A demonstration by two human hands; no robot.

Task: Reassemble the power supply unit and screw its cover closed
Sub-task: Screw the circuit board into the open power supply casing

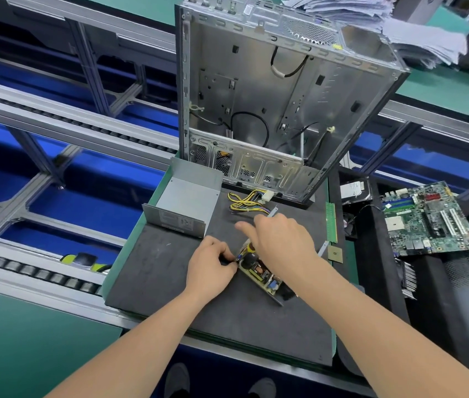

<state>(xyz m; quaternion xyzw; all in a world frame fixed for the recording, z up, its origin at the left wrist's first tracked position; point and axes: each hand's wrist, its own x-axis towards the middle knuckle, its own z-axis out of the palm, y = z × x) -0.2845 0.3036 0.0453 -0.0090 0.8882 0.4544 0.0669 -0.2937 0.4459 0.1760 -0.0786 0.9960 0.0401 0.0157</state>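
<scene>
The left hand point(213, 267) had its fingers curled and pinched the edge of the power supply board point(260, 272). The right hand point(283, 239) lay over the board, one finger straight; its grip was hidden. The grey cover point(187, 201) sat on the tabletop point(155, 271), beyond the left hand.
</scene>
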